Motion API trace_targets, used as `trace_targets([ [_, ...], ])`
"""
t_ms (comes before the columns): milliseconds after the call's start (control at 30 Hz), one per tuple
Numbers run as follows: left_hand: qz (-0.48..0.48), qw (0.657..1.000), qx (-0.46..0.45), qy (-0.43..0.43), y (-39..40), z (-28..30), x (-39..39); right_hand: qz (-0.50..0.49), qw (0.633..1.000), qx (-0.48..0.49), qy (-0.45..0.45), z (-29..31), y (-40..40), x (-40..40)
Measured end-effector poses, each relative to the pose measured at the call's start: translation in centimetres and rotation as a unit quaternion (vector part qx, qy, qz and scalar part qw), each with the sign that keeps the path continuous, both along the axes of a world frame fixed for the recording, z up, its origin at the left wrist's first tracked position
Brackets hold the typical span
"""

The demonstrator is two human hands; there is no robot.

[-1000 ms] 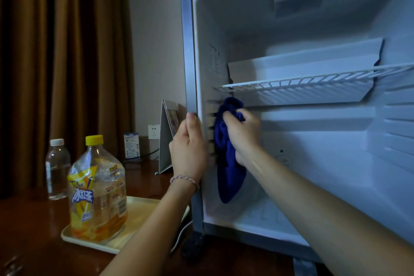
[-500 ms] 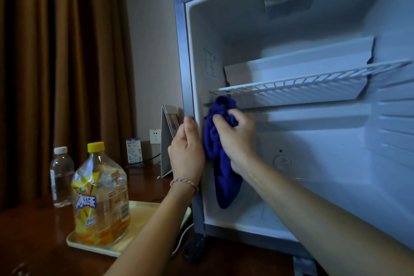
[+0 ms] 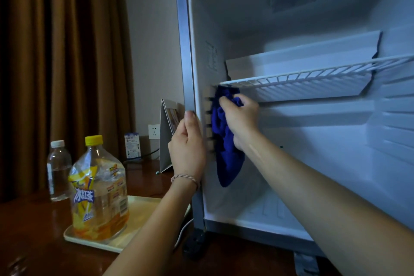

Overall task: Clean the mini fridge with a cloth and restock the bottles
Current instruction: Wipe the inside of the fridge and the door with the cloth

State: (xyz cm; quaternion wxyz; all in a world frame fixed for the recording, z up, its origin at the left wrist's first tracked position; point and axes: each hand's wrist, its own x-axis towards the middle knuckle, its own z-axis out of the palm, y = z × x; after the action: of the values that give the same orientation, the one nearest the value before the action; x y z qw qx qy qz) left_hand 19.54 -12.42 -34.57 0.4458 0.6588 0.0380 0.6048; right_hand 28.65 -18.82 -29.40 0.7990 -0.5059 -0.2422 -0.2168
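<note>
The open mini fridge (image 3: 186, 56) fills the right side, its white inside bare except for a wire shelf (image 3: 313, 76). My right hand (image 3: 242, 119) presses a blue cloth (image 3: 228, 157) against the inner left wall just under the shelf's left end. My left hand (image 3: 188, 148) grips the fridge's left front edge, thumb up. A large iced tea bottle (image 3: 98, 190) with a yellow cap stands on a cream tray (image 3: 139, 210) at lower left. A small clear water bottle (image 3: 58, 170) with a white cap stands behind it on the wooden table.
A folded card stand (image 3: 167, 136) leans beside the fridge's left wall. A small box (image 3: 132, 145) and a wall socket (image 3: 154, 131) sit behind it. Brown curtains (image 3: 56, 63) hang at the left. A white cable (image 3: 183, 231) runs by the fridge's foot.
My right hand has carried the blue cloth a little higher up the inner left wall, up to the shelf's underside. My left hand stays on the fridge edge.
</note>
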Motion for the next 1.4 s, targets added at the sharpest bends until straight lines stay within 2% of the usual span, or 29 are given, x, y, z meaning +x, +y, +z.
trace_targets([
  [133, 0.013, 1.000, 0.014, -0.001, 0.3, -0.1, 0.3, -0.023, 0.998, -0.015, 0.055, 0.4, -0.3, 2.6],
  [333, 0.026, 0.999, 0.025, -0.004, 0.0, 0.3, 0.1, -0.041, 0.997, -0.022, 0.064, 0.6, -0.5, 1.8],
  [467, 0.021, 1.000, 0.019, -0.002, 0.0, 0.0, 0.2, -0.068, 0.997, -0.029, 0.003, -0.7, 0.3, 0.3],
  [633, 0.011, 1.000, 0.017, 0.001, 0.0, 0.0, 0.2, -0.102, 0.985, -0.076, -0.118, -0.8, -0.5, -2.1],
  [767, 0.010, 1.000, 0.012, 0.001, 0.2, 0.0, 0.4, -0.112, 0.977, -0.063, -0.172, -1.0, -0.7, -1.7],
  [1033, 0.020, 1.000, 0.019, -0.006, 0.2, -0.2, 0.5, -0.058, 0.998, -0.038, -0.010, 0.0, -0.3, 2.5],
  [1133, 0.022, 0.999, 0.022, -0.008, 0.0, 0.1, 0.4, -0.075, 0.996, -0.039, 0.039, 0.5, -0.6, 2.8],
  [1233, 0.015, 1.000, 0.023, -0.003, -0.1, 0.2, 0.2, -0.072, 0.996, -0.030, 0.032, -0.1, 0.2, 1.8],
  [1400, -0.011, 1.000, 0.016, -0.006, 0.5, -0.1, 0.3, -0.050, 0.998, -0.008, -0.031, -0.4, 0.7, -0.6],
])
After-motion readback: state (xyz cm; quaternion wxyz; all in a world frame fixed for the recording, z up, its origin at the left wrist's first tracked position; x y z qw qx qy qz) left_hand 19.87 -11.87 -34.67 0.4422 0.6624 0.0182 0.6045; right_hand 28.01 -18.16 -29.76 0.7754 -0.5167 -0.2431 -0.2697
